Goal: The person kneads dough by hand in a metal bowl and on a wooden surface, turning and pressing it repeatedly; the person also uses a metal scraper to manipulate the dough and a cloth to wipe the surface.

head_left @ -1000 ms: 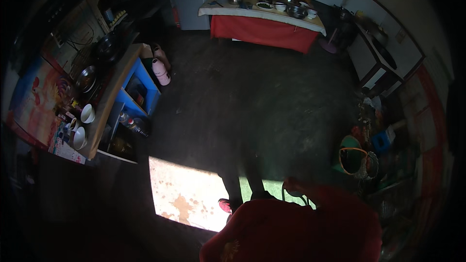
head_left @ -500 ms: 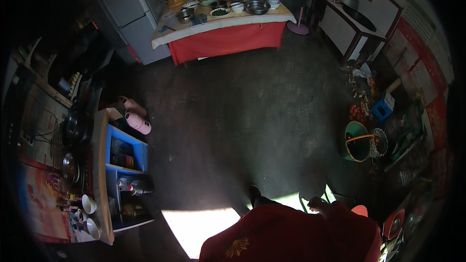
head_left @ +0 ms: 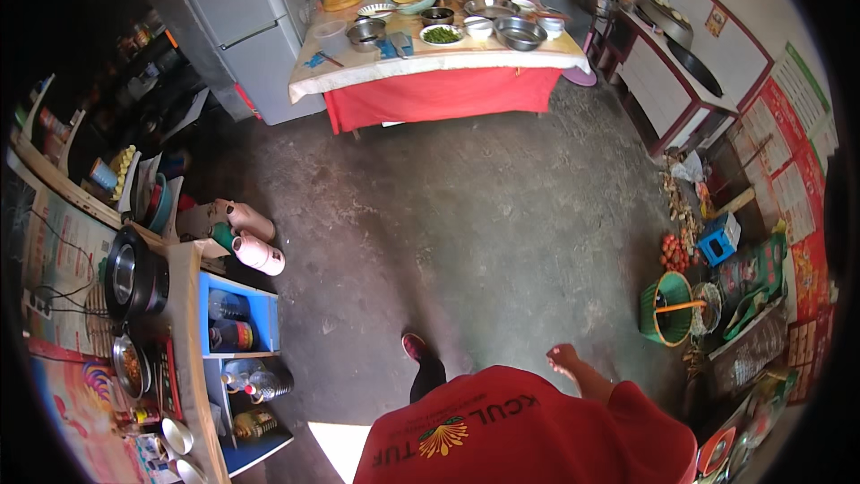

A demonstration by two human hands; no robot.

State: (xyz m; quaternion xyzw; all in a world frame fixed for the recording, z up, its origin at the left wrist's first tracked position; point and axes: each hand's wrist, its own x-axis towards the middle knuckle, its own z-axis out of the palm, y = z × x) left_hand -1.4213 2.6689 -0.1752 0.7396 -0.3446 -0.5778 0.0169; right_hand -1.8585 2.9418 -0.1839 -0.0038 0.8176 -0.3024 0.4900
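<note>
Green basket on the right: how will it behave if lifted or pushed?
The green basket may swing from its arched orange handle. It looks thin-walled, suggesting some flex. Pushed right, it could snag the mesh basket close beside it.

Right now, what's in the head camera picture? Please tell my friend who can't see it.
A bare right hand hangs over a grey floor, in front of a red printed shirt; the left hand is out of view. Ahead, a red-draped table holds round metal bowls.

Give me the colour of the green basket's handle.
Orange; the handle shows best in the head view.
</note>
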